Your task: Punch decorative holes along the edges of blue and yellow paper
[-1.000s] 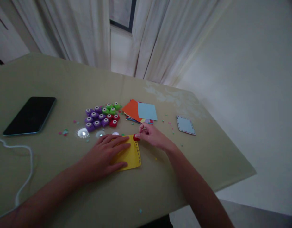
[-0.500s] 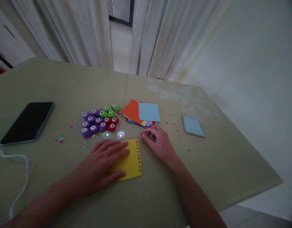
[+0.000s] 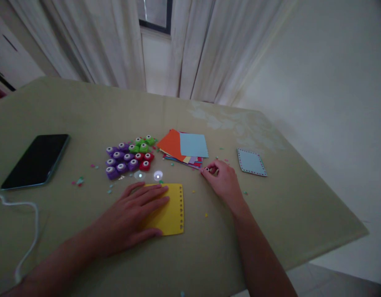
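My left hand lies flat, fingers spread, on a yellow paper sheet. Small punched holes run down the sheet's right edge. To the right of the sheet, my right hand pinches a small red craft punch, mostly covered by the fingers. Purple craft punches, green ones and red ones stand grouped beyond my left hand. Two clear round discs rest just above the yellow sheet.
Behind my right hand lies a pile of coloured paper with a light blue sheet and an orange sheet. A pale blue card with a punched border is at the right. A black tablet and white cable occupy the left. Paper bits are scattered about.
My right hand has moved right, away from the yellow sheet, with the red craft punch still in its fingers. The sheet has turned slightly under my left hand.
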Motion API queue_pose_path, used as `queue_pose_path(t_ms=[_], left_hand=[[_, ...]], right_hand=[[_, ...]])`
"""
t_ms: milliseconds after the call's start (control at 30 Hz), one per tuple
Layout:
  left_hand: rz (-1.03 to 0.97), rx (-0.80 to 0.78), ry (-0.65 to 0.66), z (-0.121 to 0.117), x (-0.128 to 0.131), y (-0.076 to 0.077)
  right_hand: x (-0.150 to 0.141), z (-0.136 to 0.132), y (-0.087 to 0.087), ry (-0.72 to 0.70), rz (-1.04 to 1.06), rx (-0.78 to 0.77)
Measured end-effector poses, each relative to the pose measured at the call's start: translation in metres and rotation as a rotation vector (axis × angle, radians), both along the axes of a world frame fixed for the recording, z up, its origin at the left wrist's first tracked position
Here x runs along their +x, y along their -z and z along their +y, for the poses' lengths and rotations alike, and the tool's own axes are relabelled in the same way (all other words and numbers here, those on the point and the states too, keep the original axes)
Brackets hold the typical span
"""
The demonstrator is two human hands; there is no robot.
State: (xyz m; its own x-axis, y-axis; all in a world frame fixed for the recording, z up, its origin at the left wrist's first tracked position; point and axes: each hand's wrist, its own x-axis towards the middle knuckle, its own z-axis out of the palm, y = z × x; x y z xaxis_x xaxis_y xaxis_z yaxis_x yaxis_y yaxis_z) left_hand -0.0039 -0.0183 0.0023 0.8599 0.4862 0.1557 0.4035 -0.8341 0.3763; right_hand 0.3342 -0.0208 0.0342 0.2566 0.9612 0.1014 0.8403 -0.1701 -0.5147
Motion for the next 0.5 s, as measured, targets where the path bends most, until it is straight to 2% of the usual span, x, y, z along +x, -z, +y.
queue_pose_path(t_ms=[200,333,433,500], left_hand=[[0.041,-0.025,0.011,-0.001,0.001,-0.004],[0.076,-0.036,-0.033,-0.002,0.001,-0.004],[0.077,-0.029,-0.034,-0.003,0.002,-0.004],[0.068,-0.011,-0.012,-0.002,0.002,-0.003]], right_hand=[[0.017,0.004,0.01,0.057,-0.013,0.048],[0.031,0.008,0.017,0.071,-0.02,0.115],[0.029,0.01,0.018,0.119,-0.03,0.187],[0.017,0.01,0.018,0.119,-0.039,0.279]])
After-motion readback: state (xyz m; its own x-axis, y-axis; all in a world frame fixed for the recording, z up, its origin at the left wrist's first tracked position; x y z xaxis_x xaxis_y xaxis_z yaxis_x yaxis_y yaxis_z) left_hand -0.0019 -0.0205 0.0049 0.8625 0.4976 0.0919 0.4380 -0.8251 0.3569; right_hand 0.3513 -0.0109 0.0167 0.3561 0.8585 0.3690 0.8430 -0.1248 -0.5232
